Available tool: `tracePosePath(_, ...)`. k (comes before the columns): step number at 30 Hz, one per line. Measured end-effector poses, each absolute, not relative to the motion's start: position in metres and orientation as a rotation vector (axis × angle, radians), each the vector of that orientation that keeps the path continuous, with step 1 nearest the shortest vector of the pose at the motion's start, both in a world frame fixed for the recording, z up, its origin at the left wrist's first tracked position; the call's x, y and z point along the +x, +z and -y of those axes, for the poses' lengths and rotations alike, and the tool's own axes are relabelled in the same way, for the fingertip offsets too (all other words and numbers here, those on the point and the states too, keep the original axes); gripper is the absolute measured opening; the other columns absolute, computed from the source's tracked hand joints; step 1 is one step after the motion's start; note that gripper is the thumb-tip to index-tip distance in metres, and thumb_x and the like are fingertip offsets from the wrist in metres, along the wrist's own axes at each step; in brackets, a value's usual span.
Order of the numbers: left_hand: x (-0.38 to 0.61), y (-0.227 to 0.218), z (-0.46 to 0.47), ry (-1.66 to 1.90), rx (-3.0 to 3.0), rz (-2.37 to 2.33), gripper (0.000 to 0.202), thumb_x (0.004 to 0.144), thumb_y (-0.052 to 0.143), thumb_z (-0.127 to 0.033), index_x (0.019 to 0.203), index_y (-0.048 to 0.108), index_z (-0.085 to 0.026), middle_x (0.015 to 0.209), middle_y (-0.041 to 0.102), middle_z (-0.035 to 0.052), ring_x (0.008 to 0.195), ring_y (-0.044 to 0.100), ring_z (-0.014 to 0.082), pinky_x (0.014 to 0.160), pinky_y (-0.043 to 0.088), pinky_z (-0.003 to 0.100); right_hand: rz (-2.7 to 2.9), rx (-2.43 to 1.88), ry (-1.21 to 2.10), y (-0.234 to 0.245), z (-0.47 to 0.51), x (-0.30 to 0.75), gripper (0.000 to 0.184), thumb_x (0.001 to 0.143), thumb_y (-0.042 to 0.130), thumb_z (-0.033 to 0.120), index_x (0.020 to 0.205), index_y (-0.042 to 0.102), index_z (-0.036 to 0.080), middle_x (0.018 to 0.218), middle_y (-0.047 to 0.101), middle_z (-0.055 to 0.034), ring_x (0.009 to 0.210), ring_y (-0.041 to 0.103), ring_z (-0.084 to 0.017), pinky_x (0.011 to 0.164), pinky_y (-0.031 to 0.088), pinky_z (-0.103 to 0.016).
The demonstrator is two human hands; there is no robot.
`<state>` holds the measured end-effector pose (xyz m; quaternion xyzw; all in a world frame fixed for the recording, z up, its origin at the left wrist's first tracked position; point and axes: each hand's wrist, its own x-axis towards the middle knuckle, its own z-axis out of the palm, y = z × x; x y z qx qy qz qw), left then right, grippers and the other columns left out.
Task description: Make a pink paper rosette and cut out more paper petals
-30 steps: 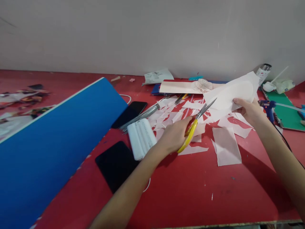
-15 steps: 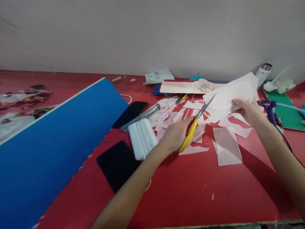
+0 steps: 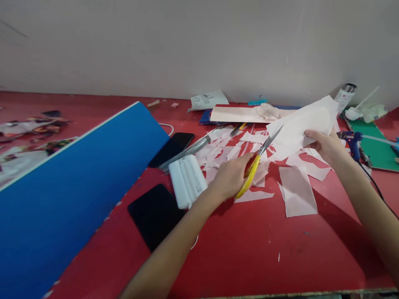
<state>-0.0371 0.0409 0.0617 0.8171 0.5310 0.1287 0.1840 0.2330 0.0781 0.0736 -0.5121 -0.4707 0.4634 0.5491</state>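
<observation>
Left hand (image 3: 229,176) working yellow-handled scissors (image 3: 251,176), right hand (image 3: 324,145) gripping a pale pink sheet (image 3: 299,126).
Blades barely parted at the sheet's edge (both hands closed firmly), held above a red table (image 3: 218,249) strewn with pink offcuts (image 3: 218,151).

Even, soft indoor light fills the view from no clear source; the wall (image 3: 199,45) shows no glare; a soft shadow falls from the right arm (image 3: 368,216) across the bench (image 3: 249,257); the wide lens bends the view near the edges; the scraps at far left (image 3: 28,128) look slightly blurred.
</observation>
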Motion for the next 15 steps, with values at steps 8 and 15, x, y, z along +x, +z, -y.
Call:
tracePosePath(8,-0.0381,0.0571,-0.0422,0.420,2.273,-1.440,0.039,0.080,0.045,-0.022,0.118,0.054,-0.019,0.105,0.068,0.0089,0.087,0.063,0.0221,0.075,0.047,0.033,1.112,-1.218,1.092,0.0744,-0.0784,0.2331,0.026,0.065,0.072,0.030,0.088,0.064,0.021,0.095,0.071,-0.0056,0.088,0.067,-0.023,0.069,0.059,-0.033)
tracePosePath(15,-0.0389,0.0544,-0.0435,0.436,2.271,-1.468,0.040,0.081,0.046,-0.025,0.119,0.054,-0.018,0.098,0.069,0.0088,0.083,0.064,0.0225,0.071,0.047,0.033,1.104,-1.220,1.079,0.0775,-0.0769,0.2330,0.023,0.064,0.073,0.028,0.084,0.065,0.020,0.093,0.071,-0.0046,0.083,0.067,-0.021,0.064,0.058,-0.031)
